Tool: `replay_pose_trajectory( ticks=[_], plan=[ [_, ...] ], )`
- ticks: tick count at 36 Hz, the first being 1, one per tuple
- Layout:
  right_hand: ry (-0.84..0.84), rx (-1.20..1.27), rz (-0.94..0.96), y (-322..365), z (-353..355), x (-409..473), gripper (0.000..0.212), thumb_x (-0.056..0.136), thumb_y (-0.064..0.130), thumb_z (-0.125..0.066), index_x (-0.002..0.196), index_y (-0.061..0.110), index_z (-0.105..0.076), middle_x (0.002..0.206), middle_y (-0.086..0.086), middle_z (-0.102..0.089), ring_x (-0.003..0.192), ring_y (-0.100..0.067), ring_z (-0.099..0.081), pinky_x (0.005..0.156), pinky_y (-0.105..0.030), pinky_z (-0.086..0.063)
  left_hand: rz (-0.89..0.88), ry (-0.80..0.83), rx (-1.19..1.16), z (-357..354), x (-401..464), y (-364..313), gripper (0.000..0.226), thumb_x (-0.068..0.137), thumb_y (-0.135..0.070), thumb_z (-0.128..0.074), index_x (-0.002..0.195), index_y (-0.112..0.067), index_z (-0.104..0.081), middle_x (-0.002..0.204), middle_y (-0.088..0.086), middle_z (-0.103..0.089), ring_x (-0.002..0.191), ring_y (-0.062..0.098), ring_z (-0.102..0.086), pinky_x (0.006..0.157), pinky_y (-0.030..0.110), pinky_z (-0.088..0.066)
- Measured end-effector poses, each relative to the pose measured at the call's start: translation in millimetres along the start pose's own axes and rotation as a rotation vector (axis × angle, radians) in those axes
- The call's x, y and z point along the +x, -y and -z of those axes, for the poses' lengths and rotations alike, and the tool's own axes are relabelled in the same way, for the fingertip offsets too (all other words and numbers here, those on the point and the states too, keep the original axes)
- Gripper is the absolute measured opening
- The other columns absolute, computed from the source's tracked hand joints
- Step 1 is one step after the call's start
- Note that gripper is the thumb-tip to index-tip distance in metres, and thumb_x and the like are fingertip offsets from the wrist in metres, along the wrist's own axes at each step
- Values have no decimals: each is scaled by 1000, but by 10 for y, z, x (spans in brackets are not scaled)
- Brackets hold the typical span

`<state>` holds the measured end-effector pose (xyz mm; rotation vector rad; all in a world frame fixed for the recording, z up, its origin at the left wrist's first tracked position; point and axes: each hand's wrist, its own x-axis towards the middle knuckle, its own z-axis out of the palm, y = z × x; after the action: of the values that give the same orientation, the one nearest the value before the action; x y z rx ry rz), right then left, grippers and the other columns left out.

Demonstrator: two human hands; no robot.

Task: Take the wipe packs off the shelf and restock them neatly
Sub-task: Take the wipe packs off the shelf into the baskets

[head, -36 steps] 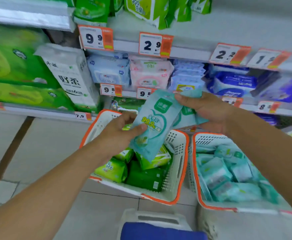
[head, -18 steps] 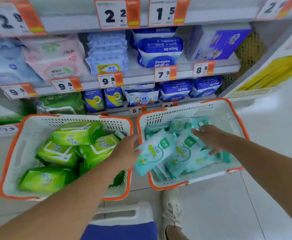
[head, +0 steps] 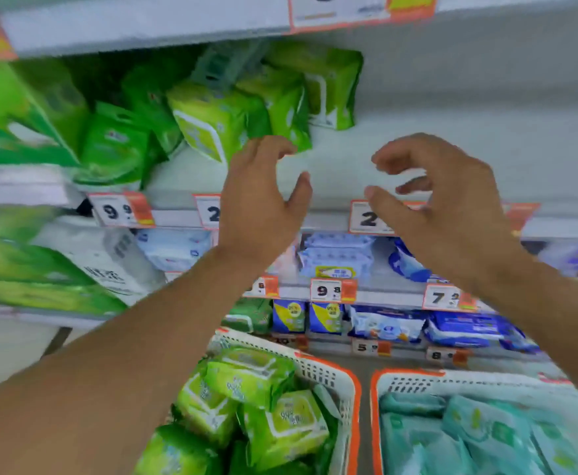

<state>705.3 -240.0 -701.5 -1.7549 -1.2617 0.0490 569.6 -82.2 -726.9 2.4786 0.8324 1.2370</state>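
I have both hands raised to the upper shelf (head: 418, 156), and neither holds anything. My left hand (head: 263, 197) is spread, fingers loosely bent, its fingertips just beside the nearest green packs (head: 219, 121) at the shelf's left side; whether it touches them I cannot tell, as the view is blurred. My right hand (head: 442, 200) is likewise spread with fingers curled around nothing, in front of the bare white stretch of shelf to the right of those packs. The green packs on the shelf lean against one another at odd angles, not squared up. Below, two orange-rimmed baskets sit side by side: the left basket (head: 346, 382) is heaped with green packs, the right basket (head: 414, 375) with teal packs (head: 469, 437). I judge the removal stage largely done for the teal line, since none shows on the shelf and the space beside the green packs is vacant. Some green packs are not yet taken down or straightened. No neat row appears anywhere on this shelf, so I judge the restocking not yet begun. Lower shelves carry blue and white packs with price tags (head: 332, 289), which look undisturbed. Remaining work, in my assessment: deal with the leaning green packs, then return both basket loads in orderly rows.
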Motion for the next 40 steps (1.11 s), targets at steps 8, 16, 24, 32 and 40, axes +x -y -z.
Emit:
replay_pose_trajectory(
  ticks=[8,16,24,32,40],
  plan=[
    [121,249,-412,107,-1178,979,86,49,53,-91,121,18,-58,117,2,-62,106,-14,-64,95,-42,-55,446,169,29,279,462,1136,85,71,-29,-83,140,-7,-38,140,12,-39,126,25,-43,102,27,-33],
    [159,373,-565,132,-1957,1484,135,31,49,-100,144,21,-31,133,7,-57,118,-14,-58,99,-37,-52,797,406,-386,312,966,1779,118,39,-28,-95,140,-13,-36,124,-1,-60,113,18,-59,95,33,-52],
    [-45,324,-592,180,-2104,1549,108,53,41,-97,139,16,-37,127,7,-58,115,-12,-57,98,-32,-50,752,481,-426,173,1051,2082,85,57,3,-79,133,-18,-48,121,-1,-64,111,20,-58,99,43,-50],
    [-2,660,-592,269,-1460,1294,38,85,28,-76,120,18,-65,107,2,-76,98,-16,-74,75,-39,-62,674,473,-653,316,1036,1831,59,65,-31,-90,116,-22,-60,115,-9,-68,105,6,-63,78,25,-47],
    [146,826,-669,424,-970,581,29,100,38,-47,126,27,-56,139,0,-61,118,-20,-65,78,-34,-59,513,470,-870,892,681,1352,66,60,-26,-88,113,-6,-53,110,-3,-72,96,13,-72,89,46,-58]
  ],
)
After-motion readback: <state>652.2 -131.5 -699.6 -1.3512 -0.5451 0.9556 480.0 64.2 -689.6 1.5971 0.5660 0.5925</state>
